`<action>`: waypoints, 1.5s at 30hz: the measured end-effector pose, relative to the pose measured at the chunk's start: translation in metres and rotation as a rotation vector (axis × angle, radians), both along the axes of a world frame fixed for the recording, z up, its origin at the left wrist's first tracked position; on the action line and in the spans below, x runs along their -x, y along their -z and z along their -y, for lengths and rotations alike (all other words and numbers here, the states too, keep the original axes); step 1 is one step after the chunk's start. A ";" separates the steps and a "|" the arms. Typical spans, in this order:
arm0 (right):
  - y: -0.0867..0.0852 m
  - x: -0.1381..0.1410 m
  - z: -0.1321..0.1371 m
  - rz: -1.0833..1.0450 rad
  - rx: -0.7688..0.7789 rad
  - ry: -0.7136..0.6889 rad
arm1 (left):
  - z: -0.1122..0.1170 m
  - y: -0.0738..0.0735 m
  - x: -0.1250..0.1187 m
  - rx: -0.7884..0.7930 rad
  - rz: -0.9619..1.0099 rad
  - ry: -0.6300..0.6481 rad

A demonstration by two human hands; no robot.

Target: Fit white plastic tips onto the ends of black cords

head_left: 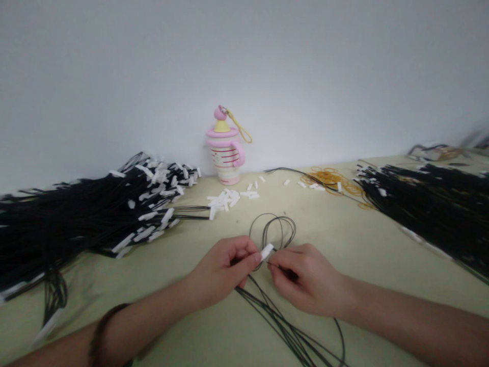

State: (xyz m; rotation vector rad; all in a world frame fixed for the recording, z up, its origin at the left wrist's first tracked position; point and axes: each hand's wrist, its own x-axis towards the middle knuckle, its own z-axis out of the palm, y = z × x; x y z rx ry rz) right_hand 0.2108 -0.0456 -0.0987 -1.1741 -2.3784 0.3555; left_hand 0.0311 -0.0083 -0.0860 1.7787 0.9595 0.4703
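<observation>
White tag and black wires between the fingertips of two hands.
The left hand pinches the white tag between thumb and forefinger; the right hand, just beside it, is closed on a thin wire. Wire loops lie beyond both hands' fingers, black strands nearer the viewer; loose white pieces lie beyond the left fingers.

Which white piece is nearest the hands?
The white piece pinched in the left hand, beside the right hand. The others lie farther off: near the pink-lidded cup, by the yellow bands, or among the black bundles.
</observation>
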 end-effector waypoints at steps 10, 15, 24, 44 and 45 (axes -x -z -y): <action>-0.001 0.000 0.001 -0.012 -0.021 -0.016 | 0.000 -0.002 -0.001 0.007 -0.013 -0.009; 0.000 0.000 0.001 -0.015 -0.020 -0.014 | 0.000 -0.003 -0.001 0.002 -0.020 -0.008; 0.000 0.001 -0.001 -0.006 -0.025 -0.017 | 0.001 -0.001 -0.001 -0.011 -0.016 0.000; 0.000 0.000 -0.001 -0.002 -0.032 -0.016 | 0.002 -0.003 -0.002 -0.023 -0.031 -0.018; 0.000 0.000 -0.001 0.003 -0.031 -0.016 | 0.002 -0.003 -0.002 -0.025 -0.032 -0.015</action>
